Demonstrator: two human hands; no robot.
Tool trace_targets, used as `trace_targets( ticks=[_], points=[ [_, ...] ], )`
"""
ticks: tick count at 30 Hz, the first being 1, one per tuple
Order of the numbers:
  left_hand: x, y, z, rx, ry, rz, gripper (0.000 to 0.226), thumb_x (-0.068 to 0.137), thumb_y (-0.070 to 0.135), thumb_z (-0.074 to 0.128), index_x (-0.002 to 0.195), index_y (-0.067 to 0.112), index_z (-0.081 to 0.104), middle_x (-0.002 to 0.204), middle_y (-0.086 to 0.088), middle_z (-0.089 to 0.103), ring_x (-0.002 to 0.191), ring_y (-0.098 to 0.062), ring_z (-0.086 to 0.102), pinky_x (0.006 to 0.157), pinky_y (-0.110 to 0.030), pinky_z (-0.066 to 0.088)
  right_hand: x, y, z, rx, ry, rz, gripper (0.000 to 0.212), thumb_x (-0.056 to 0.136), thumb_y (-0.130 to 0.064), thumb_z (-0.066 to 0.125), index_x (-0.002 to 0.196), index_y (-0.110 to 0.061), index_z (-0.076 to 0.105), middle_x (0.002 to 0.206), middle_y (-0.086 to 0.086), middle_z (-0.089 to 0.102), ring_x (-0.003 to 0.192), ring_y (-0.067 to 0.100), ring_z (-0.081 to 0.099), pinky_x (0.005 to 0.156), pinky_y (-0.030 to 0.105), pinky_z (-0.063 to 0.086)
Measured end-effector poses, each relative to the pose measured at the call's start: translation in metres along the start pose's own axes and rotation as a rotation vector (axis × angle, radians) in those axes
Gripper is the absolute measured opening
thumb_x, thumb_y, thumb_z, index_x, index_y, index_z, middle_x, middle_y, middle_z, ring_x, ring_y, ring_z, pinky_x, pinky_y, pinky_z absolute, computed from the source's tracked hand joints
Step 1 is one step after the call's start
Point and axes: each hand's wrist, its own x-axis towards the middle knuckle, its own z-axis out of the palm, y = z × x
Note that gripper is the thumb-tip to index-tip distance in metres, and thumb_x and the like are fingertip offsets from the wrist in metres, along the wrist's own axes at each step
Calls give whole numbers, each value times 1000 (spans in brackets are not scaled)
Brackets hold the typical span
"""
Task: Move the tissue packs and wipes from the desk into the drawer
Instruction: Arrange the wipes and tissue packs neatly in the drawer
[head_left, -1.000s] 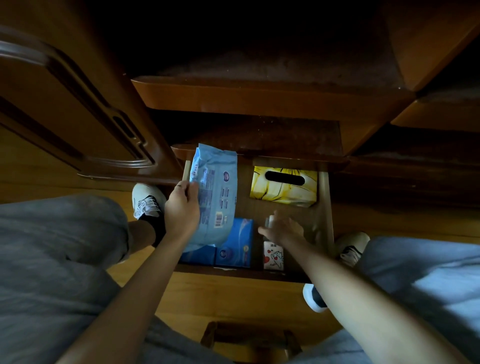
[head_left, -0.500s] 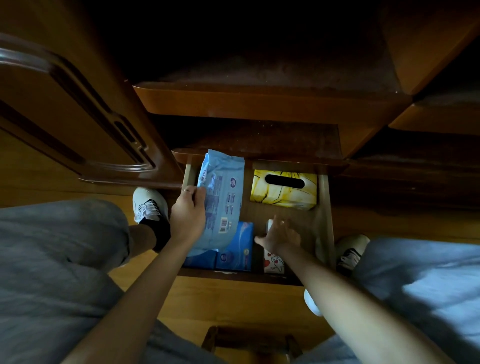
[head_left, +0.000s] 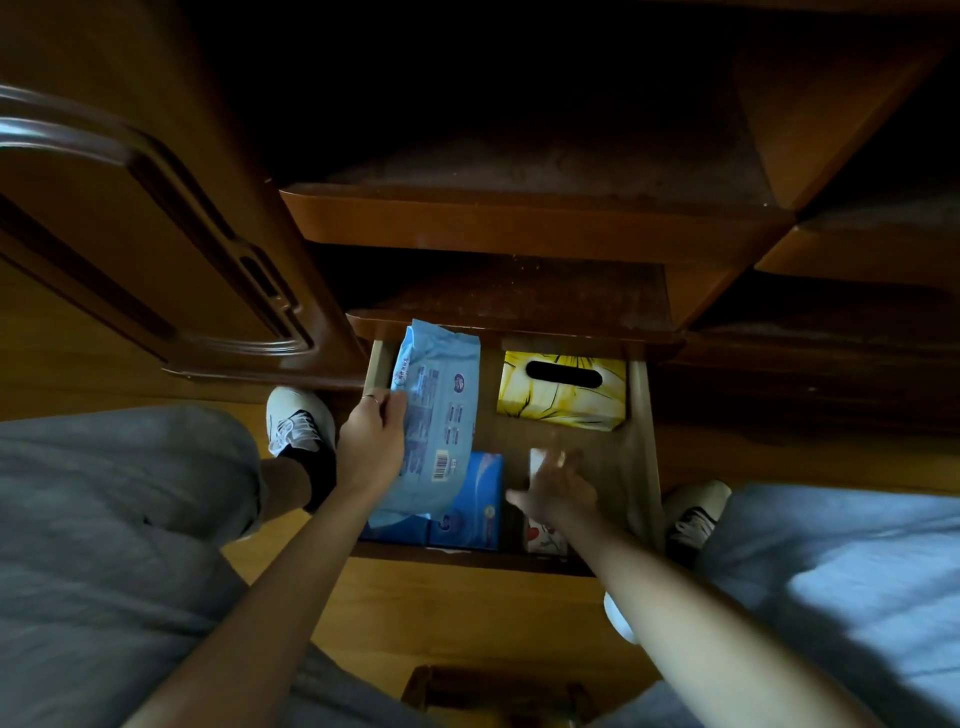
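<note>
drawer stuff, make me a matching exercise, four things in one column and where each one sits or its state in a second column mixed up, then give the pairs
Things
1. light blue wipes pack
2. yellow tissue box
3. dark blue tissue packs
4. small white pack with red print

Places or states
A. at the back right of the drawer, slot facing up
B. at the front of the drawer, under the right hand
C. held by the left hand over the drawer's left side
D. lying at the front left, partly covered by the wipes pack

Pairs: 1-C, 2-A, 3-D, 4-B
</note>
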Motion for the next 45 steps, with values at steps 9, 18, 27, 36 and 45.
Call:
trace_targets(
  ticks=[9, 18, 27, 36, 45],
  points=[
    [2, -13, 7, -16, -116, -120, 29, 106, 31, 40, 84, 19, 55, 86, 1, 61, 82, -14, 60, 59, -29, 41, -31, -32, -40, 839, -53, -293, 45, 95, -64, 43, 99, -28, 70, 91, -8, 75, 91, 11, 73, 75, 34, 53],
    [-11, 1, 7, -218, -296, -225, 15, 85, 24, 73, 99, 21, 69, 88, 2, 76, 80, -18, 74, 72, -40, 60, -48, -22, -52, 986, -259, -430, 20, 91, -16, 68, 111, -20, 68, 106, -6, 77, 99, 12, 74, 80, 32, 60],
    [-11, 16, -19, -983, -663, -569, 41, 100, 40, 54, 119, 7, 70, 115, -20, 71, 99, -35, 71, 77, -45, 58, -49, -20, -107, 972, -45, -651, 39, 89, 8, 64, 75, -25, 78, 151, -18, 50, 145, -2, 29, 113, 24, 31],
    [-10, 5, 14, -553, -442, -414, 27, 88, 12, 73, 111, 23, 66, 100, -4, 77, 88, -23, 75, 66, -38, 62, -43, -10, -83, 1081, -480, -346, 38, 94, -38, 70, 126, -19, 63, 117, 3, 75, 108, 23, 72, 92, 45, 59],
    [39, -8, 38, 330, -122, -44, 55, 88, 40, 62, 137, 21, 48, 127, -2, 59, 107, -21, 61, 85, -36, 52, -20, 0, -75, 1171, -204, -284, 19, 92, -19, 70, 109, -9, 66, 99, 4, 79, 92, 21, 77, 66, 32, 62]
  ],
)
